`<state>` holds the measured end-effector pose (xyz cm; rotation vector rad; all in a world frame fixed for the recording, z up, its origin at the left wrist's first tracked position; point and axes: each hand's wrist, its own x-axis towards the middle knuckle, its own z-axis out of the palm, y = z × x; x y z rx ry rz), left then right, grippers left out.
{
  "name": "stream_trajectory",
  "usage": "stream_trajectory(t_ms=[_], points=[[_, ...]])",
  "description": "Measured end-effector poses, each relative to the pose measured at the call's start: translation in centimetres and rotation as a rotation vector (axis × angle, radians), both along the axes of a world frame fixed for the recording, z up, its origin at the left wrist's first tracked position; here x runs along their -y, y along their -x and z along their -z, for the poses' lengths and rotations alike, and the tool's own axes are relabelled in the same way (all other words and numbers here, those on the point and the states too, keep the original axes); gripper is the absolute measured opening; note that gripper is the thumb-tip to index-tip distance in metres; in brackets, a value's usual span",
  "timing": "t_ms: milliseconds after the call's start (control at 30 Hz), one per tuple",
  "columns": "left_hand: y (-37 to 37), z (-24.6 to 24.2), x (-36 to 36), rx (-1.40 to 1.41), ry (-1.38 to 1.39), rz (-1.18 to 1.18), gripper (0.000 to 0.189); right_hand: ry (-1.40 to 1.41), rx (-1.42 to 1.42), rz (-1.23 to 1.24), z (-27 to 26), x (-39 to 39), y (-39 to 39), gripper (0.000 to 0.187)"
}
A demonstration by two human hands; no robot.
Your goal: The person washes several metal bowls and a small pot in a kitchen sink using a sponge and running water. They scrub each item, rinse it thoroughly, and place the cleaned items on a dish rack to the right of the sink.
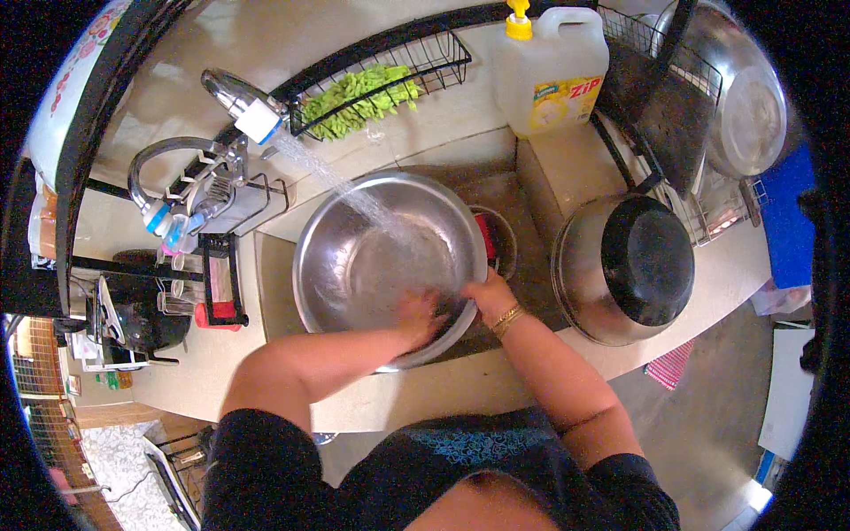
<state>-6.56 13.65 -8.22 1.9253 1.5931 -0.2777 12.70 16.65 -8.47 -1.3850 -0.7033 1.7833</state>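
A large stainless steel basin rests in the sink, tilted toward me. Water streams from the faucet into it. My right hand, with a gold-coloured bracelet on the wrist, grips the basin's right rim. Inside the near part of the basin is my left hand, blurred by motion. Its fingers look apart, and nothing shows in them. Beside the basin's right wall, a red object and a round rim are partly hidden in the sink.
An upturned metal pot stands on the right counter. Behind it are a dish rack and a Zip jug. A wire shelf holds a green bundle. At left are a second curved faucet and a utensil caddy.
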Motion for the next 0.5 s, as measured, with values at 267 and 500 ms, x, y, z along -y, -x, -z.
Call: stream_trajectory(t_ms=[267,500], points=[[5.3,-2.7,-17.0,-0.503,-0.472,0.411,0.06,-0.066,0.074,-0.165,-0.5,-0.1,-1.2,0.045],[11.6,-9.3,-5.3,-0.815,0.05,0.392,0.048,0.036,-0.29,0.226,-3.0,-0.5,-0.6,0.05]])
